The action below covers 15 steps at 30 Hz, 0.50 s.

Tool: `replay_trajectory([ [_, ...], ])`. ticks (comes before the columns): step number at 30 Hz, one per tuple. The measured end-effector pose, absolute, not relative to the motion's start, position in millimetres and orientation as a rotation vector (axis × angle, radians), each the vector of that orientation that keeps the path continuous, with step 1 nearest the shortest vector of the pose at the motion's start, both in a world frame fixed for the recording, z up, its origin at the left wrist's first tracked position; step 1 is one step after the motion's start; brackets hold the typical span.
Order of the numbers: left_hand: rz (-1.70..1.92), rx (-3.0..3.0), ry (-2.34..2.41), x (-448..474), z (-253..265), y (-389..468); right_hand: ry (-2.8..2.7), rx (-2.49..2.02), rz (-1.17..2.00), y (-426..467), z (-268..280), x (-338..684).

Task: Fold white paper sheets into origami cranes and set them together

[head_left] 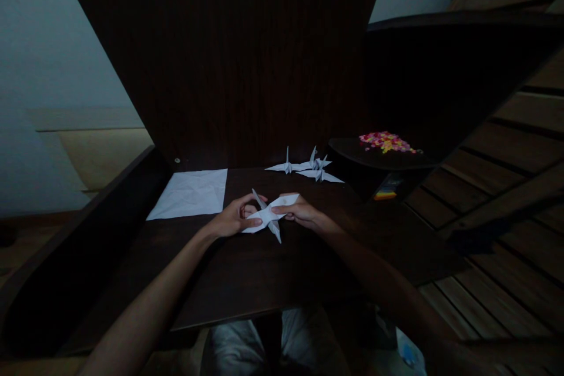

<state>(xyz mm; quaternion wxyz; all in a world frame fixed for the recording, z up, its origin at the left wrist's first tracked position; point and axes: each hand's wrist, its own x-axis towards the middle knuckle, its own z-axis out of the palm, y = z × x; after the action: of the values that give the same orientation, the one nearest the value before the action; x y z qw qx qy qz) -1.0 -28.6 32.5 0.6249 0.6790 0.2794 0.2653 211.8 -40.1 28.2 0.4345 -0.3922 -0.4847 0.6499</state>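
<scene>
A white folded paper crane (269,217) is held between my two hands above the dark desk, its wings spread to either side and its pointed ends sticking up and down. My left hand (237,215) pinches the left wing, thumb on top of the paper. On the other side, my right hand (299,210) grips the right wing, its thumb lying across the upper face and the fingers underneath. Behind the hands, several finished-looking white paper cranes (319,175) stand close together near the back panel. A flat, creased white paper sheet (189,194) lies to the left.
The dark wooden desk (247,288) has a raised side panel (88,247) at left and a tall back panel (220,59). At right, a small rounded shelf (352,151) bears a heap of pink and yellow bits (388,142). Wooden slats (506,188) stand further right.
</scene>
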Motion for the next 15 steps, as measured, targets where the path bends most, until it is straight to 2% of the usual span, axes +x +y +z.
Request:
replay_trajectory([
  [15,0.665,1.378,0.693,3,32,-29,-1.122,-0.960,1.651,-31,20,216],
])
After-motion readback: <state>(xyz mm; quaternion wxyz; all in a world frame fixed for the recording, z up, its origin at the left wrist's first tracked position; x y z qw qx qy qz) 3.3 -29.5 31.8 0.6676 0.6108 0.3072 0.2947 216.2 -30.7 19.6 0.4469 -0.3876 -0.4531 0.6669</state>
